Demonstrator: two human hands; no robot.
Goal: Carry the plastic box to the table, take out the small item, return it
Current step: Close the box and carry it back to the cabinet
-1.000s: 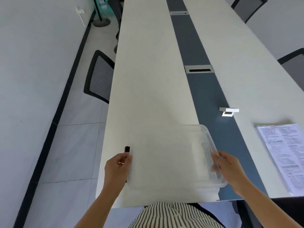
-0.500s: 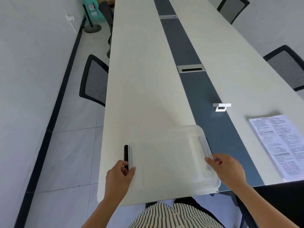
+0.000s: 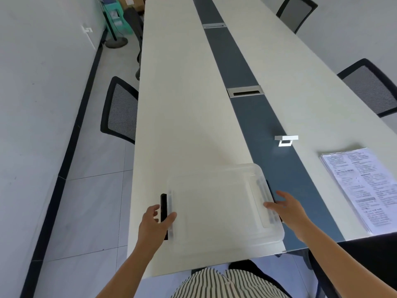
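- A clear plastic box (image 3: 223, 207) with its lid on lies flat on the pale surface (image 3: 182, 104), close to the near edge and right in front of the person. By this view, the carrying part of the task looks done.
- The left hand (image 3: 155, 222) is at the box's left end. Its fingers (image 3: 169, 218) curl loosely around the black latch (image 3: 164, 208) there, thumb on top; I judge this a grip for unclipping the lid, not for lifting.
- The right hand (image 3: 287, 208) is at the box's right end, fingers spread and relaxed, the tips just touching the rim, holding nothing. It seems placed to steady the box or find the latch on that side, which is mostly hidden.
- The small item cannot be made out through the cloudy lid.
- Right of the box, across a dark central strip (image 3: 253, 117), lies a stack of printed papers (image 3: 365, 186). The print is too small to read.
- No brand or label shows on the box.
- Beyond the box, a small silver bracket (image 3: 285, 140) stands on the strip; mesh-backed chairs (image 3: 119, 110) sit left and right.
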